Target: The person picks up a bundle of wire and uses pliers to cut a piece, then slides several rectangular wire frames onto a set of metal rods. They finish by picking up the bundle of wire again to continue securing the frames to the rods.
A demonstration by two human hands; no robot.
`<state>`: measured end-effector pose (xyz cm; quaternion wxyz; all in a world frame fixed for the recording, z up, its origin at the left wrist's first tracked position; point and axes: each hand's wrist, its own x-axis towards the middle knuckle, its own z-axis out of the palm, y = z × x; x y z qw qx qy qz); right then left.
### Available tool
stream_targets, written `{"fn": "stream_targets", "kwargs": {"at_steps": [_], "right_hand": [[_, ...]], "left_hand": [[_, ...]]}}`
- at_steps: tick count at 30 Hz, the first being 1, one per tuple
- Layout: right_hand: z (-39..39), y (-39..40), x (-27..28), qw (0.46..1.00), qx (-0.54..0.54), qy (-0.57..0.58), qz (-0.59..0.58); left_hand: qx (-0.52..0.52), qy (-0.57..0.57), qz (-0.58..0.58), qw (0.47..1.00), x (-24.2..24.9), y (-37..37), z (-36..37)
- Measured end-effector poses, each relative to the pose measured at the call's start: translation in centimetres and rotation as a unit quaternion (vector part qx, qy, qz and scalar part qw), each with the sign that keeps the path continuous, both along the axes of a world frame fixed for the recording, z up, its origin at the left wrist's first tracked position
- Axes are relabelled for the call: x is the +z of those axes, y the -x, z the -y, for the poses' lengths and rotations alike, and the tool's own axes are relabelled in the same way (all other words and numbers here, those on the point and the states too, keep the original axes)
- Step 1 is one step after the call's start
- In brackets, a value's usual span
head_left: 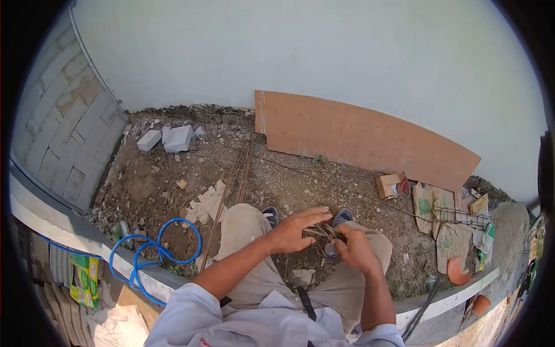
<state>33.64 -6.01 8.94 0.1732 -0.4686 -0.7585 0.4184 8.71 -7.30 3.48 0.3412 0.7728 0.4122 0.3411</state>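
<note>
My right hand (357, 250) is closed around a small bundle of brown, bent wire (322, 233), held between my knees. The thumb lies along the near end of the bundle. To its left, my left hand (293, 231) has its fingers stretched out and its thumb apart, right beside the other end of the wire. Loose loops stick out between the two hands. Below them are my knees in beige trousers (245, 231) and my dark shoes (342, 216) on the soil.
Long rusty rods (236, 173) lie on the rubble-strewn ground. A plywood sheet (370, 130) leans on the pale wall. White blocks (177, 139) sit at the back left, and a blue hose (136, 263) loops over the low ledge. At right are paper sacks (454, 246) and a cardboard box (388, 186).
</note>
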Motion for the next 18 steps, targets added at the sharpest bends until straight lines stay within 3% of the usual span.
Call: {"fn": "stream_targets", "kwargs": {"at_steps": [4,7,11,14,18], "right_hand": [[1.8,2.7,-3.9,0.996,0.063,0.054,0.02],[2.4,3.3,-6.8,0.994,0.087,0.071,-0.009],[3.0,3.9,-9.2,0.982,0.031,0.161,-0.09],[2.9,4.2,-10.1,0.958,0.012,0.204,-0.199],[2.8,3.8,-8.9,0.939,-0.018,0.275,-0.207]], "left_hand": [[0.024,0.195,0.109,0.974,-4.9,1.9,5.5],[0.052,0.228,0.029,0.972,-6.6,3.1,7.0],[0.09,0.256,0.064,0.96,-6.7,3.6,6.7],[0.093,0.311,0.169,0.931,-8.3,3.8,6.4],[0.096,0.354,0.243,0.898,-8.1,3.5,6.3]]}}
